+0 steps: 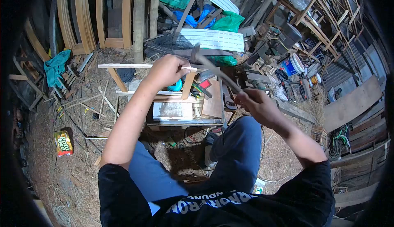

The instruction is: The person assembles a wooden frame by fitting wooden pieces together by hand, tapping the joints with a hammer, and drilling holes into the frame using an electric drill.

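My left hand (166, 70) is closed around the upper rail of a small wooden frame (130, 66), near its right end. Whether a nail sits between the fingertips is too small to tell. A short upright piece (189, 85) joins that rail to a lower one. My right hand (256, 103) grips a hammer (221, 75) by the handle. Its head, slightly blurred, is raised just above and right of my left fingers. Beneath the frame is a low worktable (184, 123), with a whitish board (172, 110), a brown board (212, 103) and a turquoise round item (175, 86) on it.
Curved wooden pieces (84, 17) stand against the wall at left. A yellow-green packet (63, 142) lies on the shaving-strewn floor. At right are a white bucket (292, 64), stacked wooden frames (324, 17) and planks. A white panel (213, 38) and green plastic lie behind the table.
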Motion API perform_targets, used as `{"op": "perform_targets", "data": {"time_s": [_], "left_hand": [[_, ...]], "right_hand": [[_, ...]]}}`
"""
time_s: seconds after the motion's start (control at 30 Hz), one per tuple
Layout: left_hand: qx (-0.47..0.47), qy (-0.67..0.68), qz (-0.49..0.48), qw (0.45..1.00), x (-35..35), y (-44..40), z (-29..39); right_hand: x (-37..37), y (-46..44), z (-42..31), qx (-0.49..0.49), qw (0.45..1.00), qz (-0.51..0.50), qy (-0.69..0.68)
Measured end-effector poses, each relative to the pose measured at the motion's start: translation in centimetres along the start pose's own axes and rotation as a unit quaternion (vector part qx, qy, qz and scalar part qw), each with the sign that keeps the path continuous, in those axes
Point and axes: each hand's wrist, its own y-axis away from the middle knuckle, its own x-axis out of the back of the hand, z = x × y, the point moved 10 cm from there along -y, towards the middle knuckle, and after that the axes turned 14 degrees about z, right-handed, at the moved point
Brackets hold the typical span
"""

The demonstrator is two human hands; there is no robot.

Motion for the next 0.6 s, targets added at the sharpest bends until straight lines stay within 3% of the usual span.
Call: {"op": "perform_targets", "data": {"time_s": [0.07, 0.17, 0.2, 0.3, 0.43, 0.47, 0.6], "left_hand": [[-0.012, 0.018, 0.013, 1.000, -0.1, 0.3, -0.1], [-0.026, 0.024, 0.029, 0.999, -0.1, 0.2, -0.3], [-0.021, 0.008, 0.025, 0.999, -0.1, 0.2, -0.2], [-0.007, -0.001, 0.014, 1.000, 0.2, 0.0, -0.3], [-0.023, 0.028, 0.026, 0.999, 0.2, 0.2, -0.3], [-0.014, 0.022, 0.022, 0.999, -0.1, 0.2, -0.5], [0.003, 0.011, 0.022, 1.000, 0.3, -0.1, -0.8]], "right_hand": [[0.5, 0.0, -0.7, 0.033, 0.997, 0.035, -0.065], [0.0, 0.1, 0.1, 0.052, 0.997, 0.050, -0.007], [-0.7, 0.1, 0.9, 0.004, 0.999, -0.011, 0.051], [-0.3, 0.0, 0.9, -0.028, 0.999, 0.008, -0.028], [0.1, 0.3, -0.8, 0.075, 0.989, 0.088, -0.096], [-0.6, 0.2, -0.4, 0.069, 0.996, 0.055, -0.031], [-0.8, -0.2, 0.9, -0.027, 0.999, -0.008, -0.017]]}}
